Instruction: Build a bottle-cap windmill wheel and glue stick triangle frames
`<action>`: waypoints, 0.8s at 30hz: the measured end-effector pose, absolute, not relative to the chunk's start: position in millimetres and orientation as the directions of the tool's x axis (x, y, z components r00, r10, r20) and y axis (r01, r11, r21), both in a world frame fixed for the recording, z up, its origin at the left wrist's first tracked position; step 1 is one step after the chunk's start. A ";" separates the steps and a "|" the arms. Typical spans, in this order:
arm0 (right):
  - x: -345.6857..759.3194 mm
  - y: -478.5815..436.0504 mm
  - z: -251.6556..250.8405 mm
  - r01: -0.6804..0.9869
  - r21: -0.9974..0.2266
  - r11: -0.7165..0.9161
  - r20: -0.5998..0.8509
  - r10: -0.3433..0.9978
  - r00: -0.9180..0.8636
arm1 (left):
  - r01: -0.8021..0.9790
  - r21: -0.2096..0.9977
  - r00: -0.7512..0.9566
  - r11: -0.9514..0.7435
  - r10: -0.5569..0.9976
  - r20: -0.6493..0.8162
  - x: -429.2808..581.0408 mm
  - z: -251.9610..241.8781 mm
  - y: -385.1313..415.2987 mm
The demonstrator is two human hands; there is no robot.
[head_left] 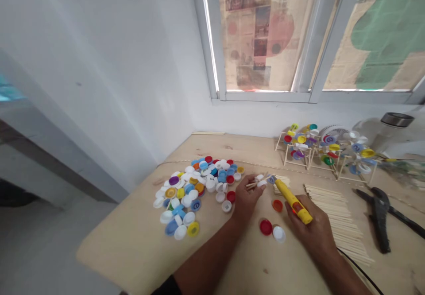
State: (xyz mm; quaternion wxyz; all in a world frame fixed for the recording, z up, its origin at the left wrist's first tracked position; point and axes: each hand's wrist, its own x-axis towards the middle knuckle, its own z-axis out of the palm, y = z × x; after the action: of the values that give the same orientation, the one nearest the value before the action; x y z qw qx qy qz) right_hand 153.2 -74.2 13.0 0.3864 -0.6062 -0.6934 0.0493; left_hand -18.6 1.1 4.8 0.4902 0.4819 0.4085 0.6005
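Note:
My left hand is closed on a small piece made of thin wooden sticks and white bottle caps. My right hand grips a yellow pen-shaped tool with a red button, its tip touching that piece. A red cap, a white cap and an orange cap lie on the wooden table between my hands. A heap of coloured bottle caps spreads to the left of my left hand.
A row of thin wooden sticks lies right of my right hand, with black pliers beyond it. Several finished stick-and-cap models stand at the back under the window. A glass jar lies at the far right. A white wall runs along the left.

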 end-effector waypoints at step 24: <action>150.5 -74.5 15.5 0.853 -0.479 0.206 0.474 0.879 0.053 | -0.180 0.968 -0.051 -0.177 0.984 0.171 -17.5 9.7 -2.5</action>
State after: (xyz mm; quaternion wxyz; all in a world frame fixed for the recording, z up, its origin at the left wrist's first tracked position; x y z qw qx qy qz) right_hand 150.5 -74.5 15.5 0.3608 -0.6297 -0.6877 0.0177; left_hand -17.5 -2.5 9.7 0.4893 0.4847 0.4147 0.5947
